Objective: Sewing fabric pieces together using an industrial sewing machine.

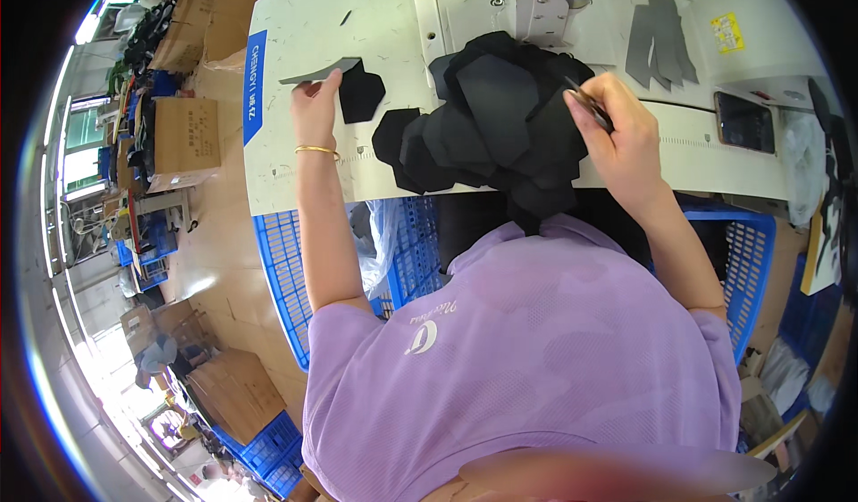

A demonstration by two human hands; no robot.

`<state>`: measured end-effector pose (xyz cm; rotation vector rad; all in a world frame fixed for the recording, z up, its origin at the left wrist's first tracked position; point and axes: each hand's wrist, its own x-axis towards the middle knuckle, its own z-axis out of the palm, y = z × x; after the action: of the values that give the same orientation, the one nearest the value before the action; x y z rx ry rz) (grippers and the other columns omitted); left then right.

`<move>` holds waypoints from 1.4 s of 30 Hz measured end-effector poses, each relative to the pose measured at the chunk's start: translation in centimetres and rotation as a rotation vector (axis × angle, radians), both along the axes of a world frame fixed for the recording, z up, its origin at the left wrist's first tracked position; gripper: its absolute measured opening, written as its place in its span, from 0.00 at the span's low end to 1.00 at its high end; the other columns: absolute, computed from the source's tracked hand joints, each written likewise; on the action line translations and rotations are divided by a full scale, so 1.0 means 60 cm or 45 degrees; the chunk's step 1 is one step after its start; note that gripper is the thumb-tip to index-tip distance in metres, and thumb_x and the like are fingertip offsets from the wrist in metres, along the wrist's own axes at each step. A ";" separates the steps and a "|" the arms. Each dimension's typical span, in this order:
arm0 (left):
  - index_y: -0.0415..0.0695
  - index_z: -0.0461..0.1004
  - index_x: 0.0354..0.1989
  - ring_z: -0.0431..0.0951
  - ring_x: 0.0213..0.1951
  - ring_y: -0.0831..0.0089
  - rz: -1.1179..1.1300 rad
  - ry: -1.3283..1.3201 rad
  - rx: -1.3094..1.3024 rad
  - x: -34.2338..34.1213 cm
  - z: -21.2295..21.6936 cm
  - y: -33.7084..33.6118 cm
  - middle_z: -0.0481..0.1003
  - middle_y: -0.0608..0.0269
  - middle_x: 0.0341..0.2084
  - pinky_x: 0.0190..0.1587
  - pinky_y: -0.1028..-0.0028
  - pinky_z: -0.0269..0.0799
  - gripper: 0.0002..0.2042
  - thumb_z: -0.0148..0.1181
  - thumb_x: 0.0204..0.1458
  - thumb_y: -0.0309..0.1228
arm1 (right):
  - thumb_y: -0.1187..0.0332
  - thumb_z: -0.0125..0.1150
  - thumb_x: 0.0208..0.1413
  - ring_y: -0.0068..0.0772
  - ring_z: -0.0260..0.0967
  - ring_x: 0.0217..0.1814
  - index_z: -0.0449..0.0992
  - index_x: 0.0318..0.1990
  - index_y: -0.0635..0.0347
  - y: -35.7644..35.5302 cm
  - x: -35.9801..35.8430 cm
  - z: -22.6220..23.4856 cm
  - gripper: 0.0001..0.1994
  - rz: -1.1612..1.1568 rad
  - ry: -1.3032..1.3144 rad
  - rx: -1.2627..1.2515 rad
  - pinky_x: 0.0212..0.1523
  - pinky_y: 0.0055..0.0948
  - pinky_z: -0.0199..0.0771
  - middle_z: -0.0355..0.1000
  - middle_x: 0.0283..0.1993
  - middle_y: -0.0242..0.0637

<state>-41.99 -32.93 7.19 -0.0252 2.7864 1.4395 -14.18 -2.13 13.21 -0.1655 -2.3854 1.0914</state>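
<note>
Head view: pale work table [295,176] across the upper middle of the frame, bits of thread or lint scattered on it and a blue label [256,86] on its left edge. A white sewing machine [543,17] sits at top centre. Over at the upper right there are some loose grey strips [663,42], with a dark phone [744,123] lying below and to the right of them. Blue plastic baskets show under the table edge, one left of centre [282,274] and one on the right [752,278], plus a clear plastic bag [384,238] at the left one. Left side of the frame is tan floor [228,269] and cardboard boxes [186,135].

The big heap of black pieces [505,109] is mid-table, between the two hands, just left of the right one. A separate black piece [362,95] lies just right of the left hand, with a grey strip [349,67] angling across its top end. Can't tell if those two are joined.

Left hand [315,104] is mostly closed, thumb and fingers pinching the grey strip. Right hand [626,135] is curled closed around a small dark tool [592,109], maybe snips, tip pointing up-left at the heap's right edge. Can't tell if the tip's touching.
</note>
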 end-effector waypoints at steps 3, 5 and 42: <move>0.29 0.67 0.51 0.71 0.49 0.60 0.316 0.527 -0.227 0.038 0.004 0.020 0.72 0.48 0.44 0.53 0.65 0.67 0.31 0.70 0.45 0.40 | 0.71 0.65 0.51 0.39 0.71 0.33 0.73 0.41 0.63 -0.014 -0.034 0.010 0.11 0.013 0.176 -0.051 0.33 0.31 0.72 0.69 0.37 0.39; 0.30 0.66 0.50 0.70 0.51 0.59 0.492 1.011 -0.500 0.091 0.028 0.052 0.70 0.47 0.45 0.53 0.65 0.66 0.29 0.69 0.46 0.38 | 0.72 0.65 0.50 0.39 0.72 0.35 0.73 0.42 0.62 -0.027 -0.060 0.003 0.12 0.007 0.115 -0.005 0.35 0.32 0.72 0.69 0.38 0.39; 0.34 0.74 0.44 0.73 0.34 0.86 -1.245 -0.371 0.613 0.238 0.170 0.250 0.77 0.68 0.32 0.38 0.83 0.72 0.09 0.57 0.57 0.23 | 0.69 0.61 0.54 0.44 0.70 0.42 0.73 0.43 0.61 0.289 -0.088 -0.012 0.11 -0.146 -0.301 0.562 0.44 0.34 0.70 0.71 0.42 0.40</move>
<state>-27.70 -17.95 17.42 0.8906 1.6907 1.5317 -19.46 15.23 12.48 -0.2832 -2.7228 0.4956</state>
